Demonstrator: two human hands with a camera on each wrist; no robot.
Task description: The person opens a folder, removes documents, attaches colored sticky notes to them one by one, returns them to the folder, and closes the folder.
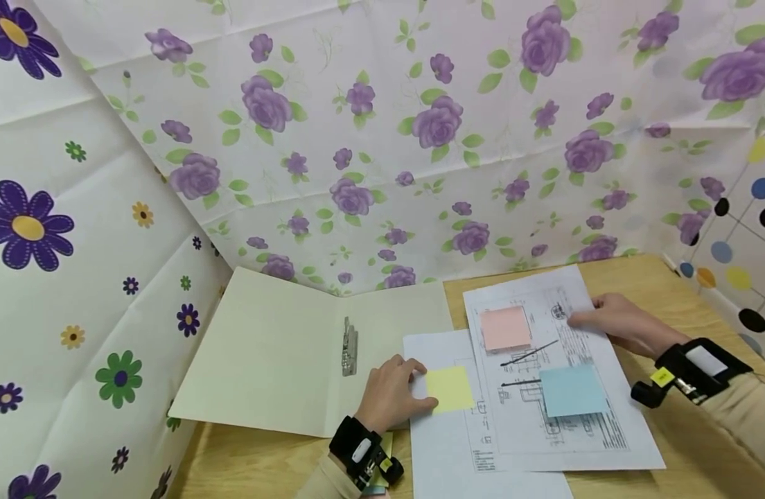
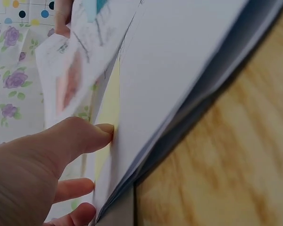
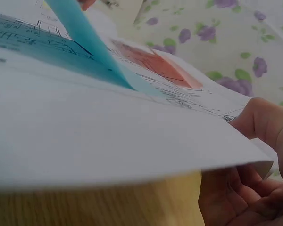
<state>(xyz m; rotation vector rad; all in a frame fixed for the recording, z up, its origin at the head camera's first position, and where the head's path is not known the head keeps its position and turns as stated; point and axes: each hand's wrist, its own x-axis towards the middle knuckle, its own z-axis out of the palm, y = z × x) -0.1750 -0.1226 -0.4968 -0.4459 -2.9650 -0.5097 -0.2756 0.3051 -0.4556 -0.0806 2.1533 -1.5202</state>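
Observation:
My right hand (image 1: 626, 322) pinches the upper right edge of a printed drawing sheet (image 1: 582, 443), thumb above and fingers beneath. In the right wrist view that edge is lifted off the wood. A pink sticky note (image 1: 506, 328) and a blue sticky note (image 1: 574, 391) are stuck on this sheet; the blue one curls up in the right wrist view. My left hand (image 1: 389, 394) spreads thumb and fingertips on the left side of a yellow sticky note (image 1: 451, 389), which lies on the lower paper (image 1: 445, 450). The left thumb (image 2: 106, 134) touches the yellow note's edge.
A cream folder (image 1: 264, 353) lies spread behind and left of the papers, with a metal clip (image 1: 349, 348) near its fold. Below my left wrist, more coloured notes (image 1: 382, 478) show partly. Flowered sheeting (image 1: 382, 138) walls the wooden table (image 1: 657, 277) at the back.

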